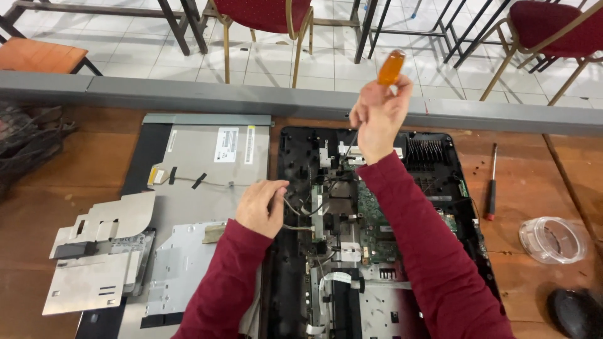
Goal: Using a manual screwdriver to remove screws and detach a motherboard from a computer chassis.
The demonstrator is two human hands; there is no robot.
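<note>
Head view: my right hand [379,119] has its grip wrapped around an orange-handled screwdriver [390,68], tip down in the opened computer chassis [301,157] on the desk [534,182]; my left hand [260,207] pinches a grey cable [295,210].

Seen from the head: right hand [379,116] raised over an opened black chassis [295,157], closed round an orange-handled screwdriver [389,68], shaft angled down toward the boards inside. Left hand [260,207] at the chassis's left edge, fingers pinching thin cables [295,210]. Green circuit board [374,229] under the right forearm. Left of the chassis, a grey panel [201,150], with loose metal brackets [94,251] lying on it. Right of the chassis, a second screwdriver [492,182], a clear plastic lid [553,240] and a dark mouse [575,312] on the wooden table [534,169].
</note>
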